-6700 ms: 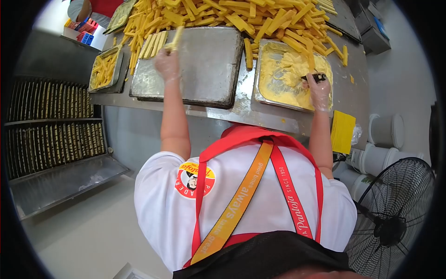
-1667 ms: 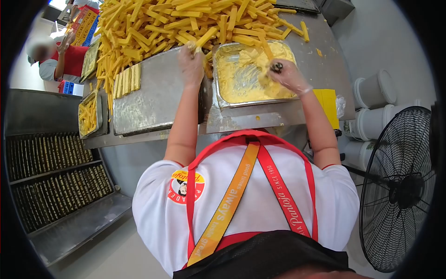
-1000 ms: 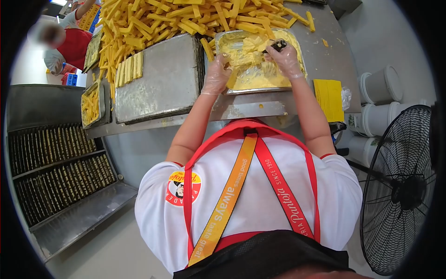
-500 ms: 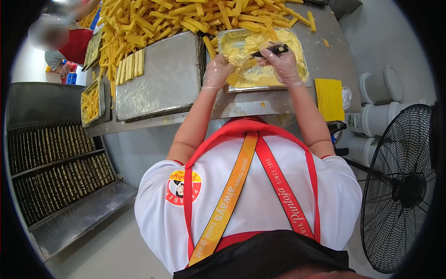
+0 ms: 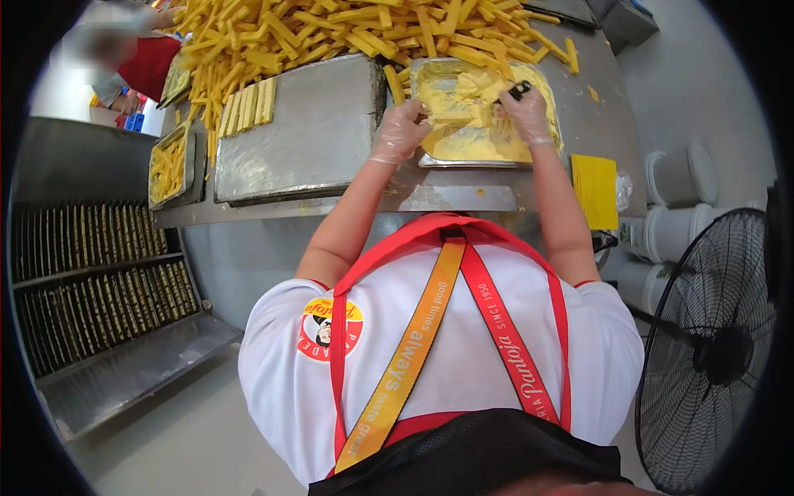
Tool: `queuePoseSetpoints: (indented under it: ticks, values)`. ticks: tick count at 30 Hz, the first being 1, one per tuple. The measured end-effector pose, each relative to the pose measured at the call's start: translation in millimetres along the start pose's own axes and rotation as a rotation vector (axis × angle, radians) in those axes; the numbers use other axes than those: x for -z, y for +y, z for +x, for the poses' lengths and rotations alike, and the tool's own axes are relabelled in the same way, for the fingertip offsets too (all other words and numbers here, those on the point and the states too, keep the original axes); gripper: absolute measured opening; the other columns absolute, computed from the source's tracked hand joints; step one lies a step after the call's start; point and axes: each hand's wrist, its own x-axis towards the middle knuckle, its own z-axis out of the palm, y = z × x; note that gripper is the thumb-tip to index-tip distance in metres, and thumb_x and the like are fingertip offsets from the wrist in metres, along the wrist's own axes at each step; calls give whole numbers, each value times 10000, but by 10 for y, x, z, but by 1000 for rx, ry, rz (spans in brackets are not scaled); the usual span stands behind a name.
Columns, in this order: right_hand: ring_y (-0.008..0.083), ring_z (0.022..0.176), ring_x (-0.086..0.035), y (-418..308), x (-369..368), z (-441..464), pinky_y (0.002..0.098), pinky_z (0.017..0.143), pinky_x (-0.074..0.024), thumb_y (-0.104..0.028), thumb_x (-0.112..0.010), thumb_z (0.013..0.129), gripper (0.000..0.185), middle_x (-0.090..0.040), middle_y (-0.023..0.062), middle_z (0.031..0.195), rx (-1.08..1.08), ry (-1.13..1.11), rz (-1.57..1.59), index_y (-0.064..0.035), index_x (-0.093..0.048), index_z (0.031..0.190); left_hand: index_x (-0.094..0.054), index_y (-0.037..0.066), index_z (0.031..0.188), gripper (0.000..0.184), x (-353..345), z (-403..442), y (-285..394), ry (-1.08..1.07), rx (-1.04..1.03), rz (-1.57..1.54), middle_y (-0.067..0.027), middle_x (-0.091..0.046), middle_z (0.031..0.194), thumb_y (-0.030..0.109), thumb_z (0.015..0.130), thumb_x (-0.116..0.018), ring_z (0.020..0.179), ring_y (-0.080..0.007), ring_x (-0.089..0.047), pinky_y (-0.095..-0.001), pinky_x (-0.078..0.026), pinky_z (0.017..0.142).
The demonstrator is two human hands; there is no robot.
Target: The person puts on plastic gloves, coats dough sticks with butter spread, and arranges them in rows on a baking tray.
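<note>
My gloved left hand pinches the end of a yellow stick that reaches over the metal pan of pale yellow spread. Wrapped round a dark-handled tool is my gloved right hand, above the pan's right part. The tool's lower end is blurred near the spread. Left of the pan lies a flat metal tray, with several coated sticks side by side at its upper left. A large pile of yellow sticks lies behind the tray and pan.
A small tray of yellow pieces sits at the table's left end. Yellow sheets hang at the front right edge. A loaded rack stands left, a fan and white buckets right. A co-worker is at upper left.
My left hand has gone from the tray area to the pan, where a stick now extends from it. My right hand and its tool have shifted over the spread. The camera view has shifted.
</note>
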Motion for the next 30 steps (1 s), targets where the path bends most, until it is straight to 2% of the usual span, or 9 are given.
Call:
queuePoseSetpoints:
  ticks: [3,4,6,10,16,20,24,27,30]
  values:
    - [160,574,-633,75,-45,-41,322,551,-497,-168,-670,819,173,-618,63,656,24,16,32,-15,-596,792,-683,38,921,173,311,-7,102,222,35,84,-159,-705,839,151,790,-684,742,-250,-693,-349,-535,688]
    - [162,582,-641,79,-42,-57,320,553,-502,-159,-673,822,167,-623,64,663,6,14,67,-13,-597,796,-700,62,923,167,413,41,-105,336,147,-266,-148,-716,838,177,802,-699,747,-265,-695,-366,-538,690]
    - [166,599,-658,92,-19,-129,315,557,-511,-141,-679,828,156,-634,67,679,-38,16,133,-10,-598,805,-710,58,935,213,891,139,-574,551,206,205,-156,-712,823,205,781,-724,738,-278,-687,-388,-537,693]
    - [187,631,-686,34,27,-219,298,561,-536,-76,-694,839,138,-648,83,719,-164,70,315,15,-591,825,-704,4,904,292,1714,132,-1237,787,333,405,-200,-690,792,247,745,-732,761,-348,-678,-447,-531,727]
    - [159,609,-660,22,-54,-241,290,552,-517,-86,-698,835,134,-634,59,701,-149,73,274,8,-604,835,-697,-18,853,239,1907,155,-1913,667,369,670,-236,-676,789,176,715,-721,797,-382,-657,-439,-531,750]
    - [121,632,-629,-23,-262,-392,274,592,-493,-116,-711,840,140,-628,28,677,57,6,112,-10,-622,861,-694,5,912,275,1852,201,-2198,688,368,742,-223,-687,885,201,724,-735,890,-367,-638,-423,-511,860]
    - [128,652,-653,-228,-293,-427,290,612,-505,-171,-711,853,190,-680,72,733,-50,-415,151,1,-635,878,-670,39,1041,366,1884,269,-1369,866,273,732,-190,-692,993,229,740,-759,994,-336,-620,-433,-476,938]
    - [130,659,-660,171,-108,52,300,622,-512,-182,-711,849,202,-694,91,748,-63,-68,90,4,-640,881,-656,69,1136,431,1929,547,-1333,736,100,677,-185,-693,1045,292,778,-744,1080,-320,-606,-439,-462,963]
    - [147,632,-646,89,-134,169,315,620,-512,-166,-699,841,184,-687,109,736,282,142,-517,6,-647,881,-649,118,1220,470,1940,1103,-1474,404,146,786,-177,-693,1100,385,834,-682,1146,-311,-592,-427,-451,996]
